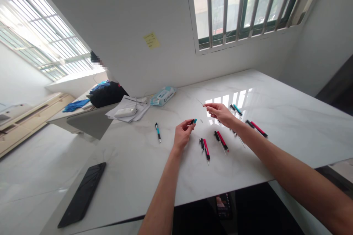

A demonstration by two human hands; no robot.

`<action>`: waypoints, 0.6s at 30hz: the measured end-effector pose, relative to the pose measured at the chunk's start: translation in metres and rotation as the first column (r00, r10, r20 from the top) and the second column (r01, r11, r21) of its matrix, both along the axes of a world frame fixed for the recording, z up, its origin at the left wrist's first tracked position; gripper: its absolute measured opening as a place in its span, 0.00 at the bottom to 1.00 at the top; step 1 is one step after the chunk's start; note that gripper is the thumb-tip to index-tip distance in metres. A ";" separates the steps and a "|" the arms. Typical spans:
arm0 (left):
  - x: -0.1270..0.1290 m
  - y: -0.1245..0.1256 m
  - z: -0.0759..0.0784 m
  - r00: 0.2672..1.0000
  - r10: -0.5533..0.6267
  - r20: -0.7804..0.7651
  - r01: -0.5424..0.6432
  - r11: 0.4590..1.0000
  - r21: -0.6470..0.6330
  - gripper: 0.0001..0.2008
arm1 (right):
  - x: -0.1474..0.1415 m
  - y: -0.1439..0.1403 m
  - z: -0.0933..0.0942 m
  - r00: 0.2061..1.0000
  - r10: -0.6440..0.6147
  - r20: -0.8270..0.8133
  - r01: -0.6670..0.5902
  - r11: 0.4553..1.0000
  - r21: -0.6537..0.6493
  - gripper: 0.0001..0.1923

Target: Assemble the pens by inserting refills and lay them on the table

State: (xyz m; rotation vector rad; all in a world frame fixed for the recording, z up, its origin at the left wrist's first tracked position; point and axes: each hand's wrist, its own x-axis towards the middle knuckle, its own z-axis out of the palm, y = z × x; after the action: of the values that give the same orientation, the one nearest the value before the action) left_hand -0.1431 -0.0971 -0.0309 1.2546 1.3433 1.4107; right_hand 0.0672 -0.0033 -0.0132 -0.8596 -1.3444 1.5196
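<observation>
Teal pen barrel (193, 121) pinched in the left hand (183, 134); right hand (220, 111) pinches what looks like a thin refill (199, 101), pointing up-left, just above.

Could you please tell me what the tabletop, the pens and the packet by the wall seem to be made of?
White grey-veined tabletop: looks like polished marble or a lookalike; it mirrors the window. Red-and-black pens: apparently smooth, opaque plastic. Pale blue packet: likely soft plastic film, slightly crumpled and shiny. The left hand pinches a teal-and-black pen piece, probably plastic too.

An office-like room: white marble-look desk (275, 91), papers (125, 111), sticky note (151, 40), barred window (245, 3).
</observation>
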 end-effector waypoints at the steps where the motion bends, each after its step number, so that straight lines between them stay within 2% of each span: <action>1: 0.000 0.000 0.000 1.000 -0.003 -0.002 0.003 1.000 -0.002 0.19 | -0.003 -0.003 0.000 1.000 0.008 -0.019 -0.009 1.000 -0.004 0.25; 9: 0.001 -0.003 0.001 0.999 -0.048 -0.003 0.048 0.997 -0.054 0.21 | -0.019 -0.017 -0.001 0.979 0.033 -0.203 -0.040 0.999 -0.028 0.21; 18: 0.002 -0.005 0.004 0.998 -0.059 0.019 0.060 0.997 -0.053 0.21 | -0.019 -0.020 0.000 0.991 0.066 -0.112 -0.056 0.994 0.092 0.18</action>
State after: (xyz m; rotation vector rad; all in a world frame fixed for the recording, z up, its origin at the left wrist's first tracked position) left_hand -0.1412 -0.1021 -0.0265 1.2348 1.3126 1.3334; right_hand 0.0477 -0.0229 -0.0133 -0.6706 -1.3536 1.5209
